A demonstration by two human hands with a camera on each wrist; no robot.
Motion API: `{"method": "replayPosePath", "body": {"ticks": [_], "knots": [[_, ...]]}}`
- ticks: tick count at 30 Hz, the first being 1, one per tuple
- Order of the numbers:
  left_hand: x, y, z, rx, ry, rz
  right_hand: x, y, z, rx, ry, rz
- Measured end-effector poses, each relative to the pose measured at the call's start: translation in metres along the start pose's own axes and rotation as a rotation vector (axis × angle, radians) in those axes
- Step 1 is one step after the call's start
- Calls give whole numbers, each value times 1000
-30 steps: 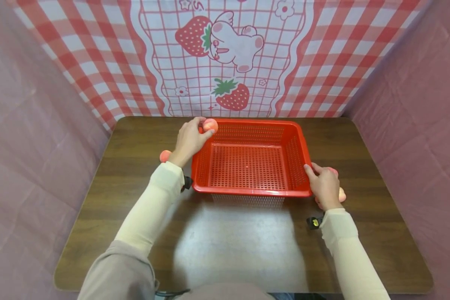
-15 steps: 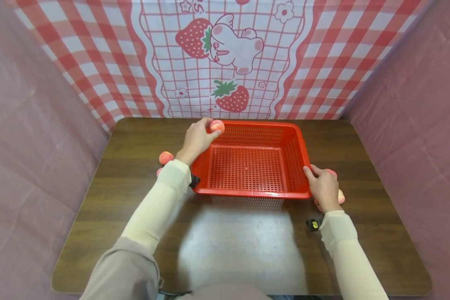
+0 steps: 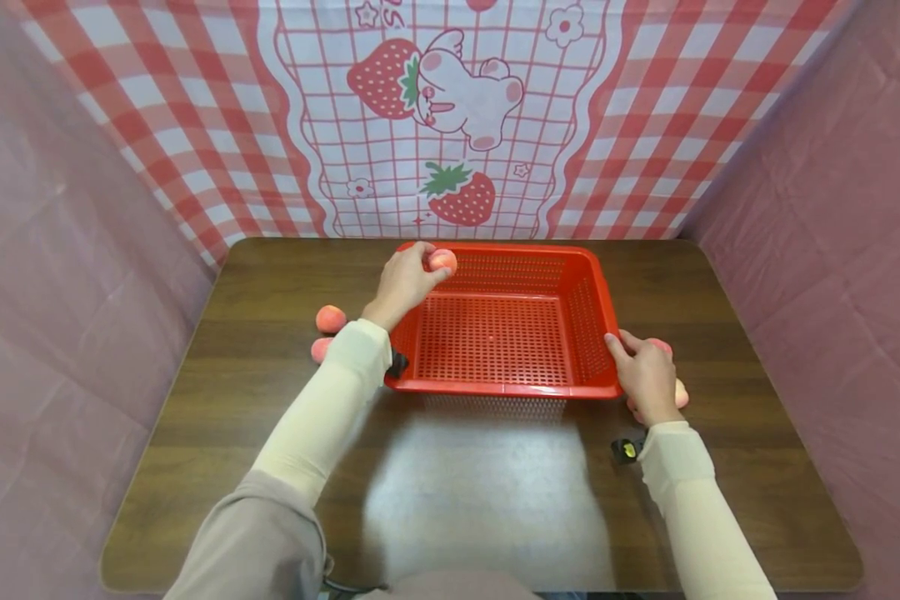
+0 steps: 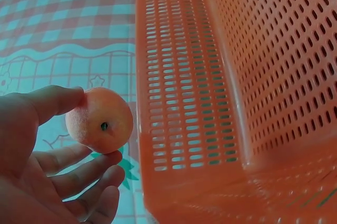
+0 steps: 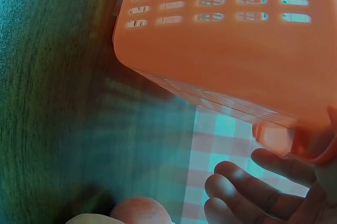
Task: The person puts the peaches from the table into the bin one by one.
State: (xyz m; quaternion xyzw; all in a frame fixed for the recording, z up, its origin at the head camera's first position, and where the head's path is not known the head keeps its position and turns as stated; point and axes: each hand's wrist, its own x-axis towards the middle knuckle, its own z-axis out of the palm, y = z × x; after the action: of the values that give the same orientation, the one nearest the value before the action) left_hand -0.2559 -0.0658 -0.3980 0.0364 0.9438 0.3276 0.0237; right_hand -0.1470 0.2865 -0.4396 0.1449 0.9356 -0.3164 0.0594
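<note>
My left hand [image 3: 407, 282] pinches a peach [image 3: 443, 261] between thumb and fingers, over the back left corner of a red plastic basket [image 3: 495, 388]. In the left wrist view the peach [image 4: 113, 110] shows a small dark hole, and the basket's slotted side wall [image 4: 181, 76] stands beside it. No object lies on the basket's visible floor. At the basket's right side, my right hand [image 3: 648, 375] grips the rim, thumb on the inner side. The right wrist view has its other fingers [image 5: 258, 192] spread beneath the rim, outside the wall; its thumb is hidden there.
Two peaches lie left of the basket, one whole [image 3: 331, 319] and one partly behind the sleeve [image 3: 321, 350]. Several peaches [image 3: 681, 393] sit on the brown table [image 3: 750, 467] around my right hand, partly covered by it. A checked cloth [image 3: 660, 100] hangs behind.
My left hand has moved right and slightly toward me with the peach, from the basket's left rim to over its inside. A second peach at left has come into view. My right hand stays put.
</note>
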Motion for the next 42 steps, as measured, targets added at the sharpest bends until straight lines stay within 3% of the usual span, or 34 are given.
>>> {"method": "replayPosePath", "body": {"ticks": [4, 11, 19, 24, 31, 42], "knots": [[4, -1, 1, -18, -37, -19, 0, -1, 1, -13, 29, -49], [9, -3, 8, -23, -87, -30, 0, -1, 1, 4, -9, 0], [14, -7, 25, 23, -116, -33, -1, -1, 2, 15, -31, 47], [16, -10, 35, 110, -115, 4, -1, -2, 2, 14, -35, 75], [19, -11, 42, 280, -82, 129, -1, -2, 3, 0, -22, 61], [24, -15, 46, 301, -175, 173, -3, -3, -2, -6, -15, 27]]}}
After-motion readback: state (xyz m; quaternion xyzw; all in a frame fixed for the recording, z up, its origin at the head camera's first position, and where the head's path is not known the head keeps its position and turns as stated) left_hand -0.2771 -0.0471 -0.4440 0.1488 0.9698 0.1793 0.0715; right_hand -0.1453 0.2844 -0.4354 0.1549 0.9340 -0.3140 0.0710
